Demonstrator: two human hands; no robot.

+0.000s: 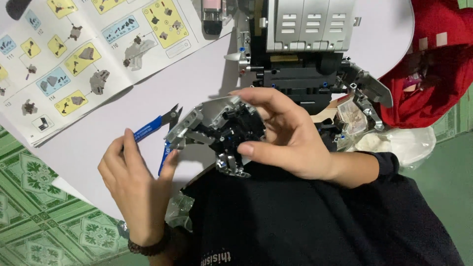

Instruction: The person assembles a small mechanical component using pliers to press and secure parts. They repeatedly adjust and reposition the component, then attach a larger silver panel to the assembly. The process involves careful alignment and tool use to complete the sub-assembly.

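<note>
My right hand (pixel 290 143) grips a small grey and black brick assembly (pixel 221 130) with thumb and fingers, holding it over my black shirt. My left hand (pixel 135 182), with a dark bead bracelet on its wrist, holds blue-handled cutters (pixel 160 123) just left of the assembly. The cutters' dark tips point up and to the right, close to the assembly's grey edge. A large grey and black brick model (pixel 300 44) stands directly behind the assembly on the white sheet (pixel 197 79).
An open instruction booklet (pixel 74 54) lies at the upper left. A red cloth item (pixel 438 69) sits at the right with clear plastic bags (pixel 399 143) beside it. Green patterned floor tiles (pixel 44 221) show at the lower left.
</note>
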